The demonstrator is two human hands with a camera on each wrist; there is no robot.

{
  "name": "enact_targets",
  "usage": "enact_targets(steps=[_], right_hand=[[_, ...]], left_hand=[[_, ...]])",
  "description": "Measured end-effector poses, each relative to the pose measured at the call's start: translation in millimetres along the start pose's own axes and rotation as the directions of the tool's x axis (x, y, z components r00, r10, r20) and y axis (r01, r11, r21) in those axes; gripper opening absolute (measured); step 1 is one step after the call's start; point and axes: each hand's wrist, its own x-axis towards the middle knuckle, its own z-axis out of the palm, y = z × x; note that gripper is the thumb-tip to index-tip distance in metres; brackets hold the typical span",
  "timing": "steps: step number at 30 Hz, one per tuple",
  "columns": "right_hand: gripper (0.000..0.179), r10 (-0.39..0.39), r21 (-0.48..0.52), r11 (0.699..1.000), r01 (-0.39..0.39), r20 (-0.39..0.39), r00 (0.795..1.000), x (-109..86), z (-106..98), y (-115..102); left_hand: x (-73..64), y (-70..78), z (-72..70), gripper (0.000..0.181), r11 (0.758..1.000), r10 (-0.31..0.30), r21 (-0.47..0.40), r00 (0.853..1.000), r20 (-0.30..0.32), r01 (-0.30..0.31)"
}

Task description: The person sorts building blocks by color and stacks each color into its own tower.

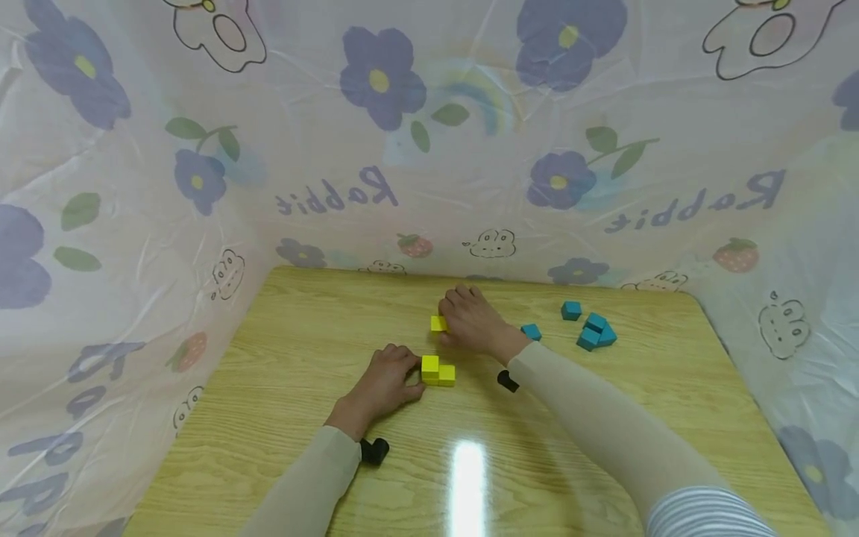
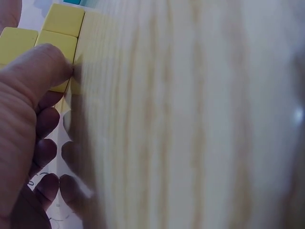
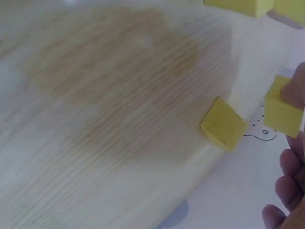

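Near the table's middle, two yellow cubes lie side by side, and a third yellow cube (image 1: pixel 430 365) sits on top of the left one. My left hand (image 1: pixel 380 380) is at that left end, its thumb and fingers pinching the lower left cube (image 2: pixel 66 44); the lower right cube (image 1: pixel 447 375) is beyond it. Farther back, my right hand (image 1: pixel 472 321) pinches another yellow cube (image 3: pixel 281 112) between thumb and fingers. In the right wrist view a yellow triangular block (image 3: pixel 223 125) stands on the table just beside the held cube; the right hand hides it in the head view.
Several blue blocks lie at the back right: a single cube (image 1: pixel 571 310), a cluster with a triangular block (image 1: pixel 607 335), and a cube (image 1: pixel 531 332) partly behind the right wrist. A patterned cloth (image 1: pixel 429 201) rises along the wooden table's (image 1: pixel 322 313) back and side edges.
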Motion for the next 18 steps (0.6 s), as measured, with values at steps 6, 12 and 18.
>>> enact_targets(steps=[6, 12, 18], right_hand=[[0.043, -0.011, 0.012, 1.0, 0.012, -0.028, 1.0, -15.9, -6.9, -1.3], [0.043, -0.029, -0.007, 1.0, 0.029, -0.056, 0.998, -30.5, -15.7, -3.8], [0.041, -0.037, -0.013, 0.999, 0.036, -0.045, 0.998, -42.9, -19.2, -5.8]], left_hand=[[0.2, 1.0, -0.3, 0.042, 1.0, -0.015, 0.003, 1.0, 0.014, 0.015], [0.7, 1.1, 0.0, 0.043, 1.0, -0.026, -0.011, 0.999, 0.02, 0.026], [0.7, 1.9, -1.0, 0.043, 0.999, -0.027, -0.02, 0.999, 0.028, 0.027]])
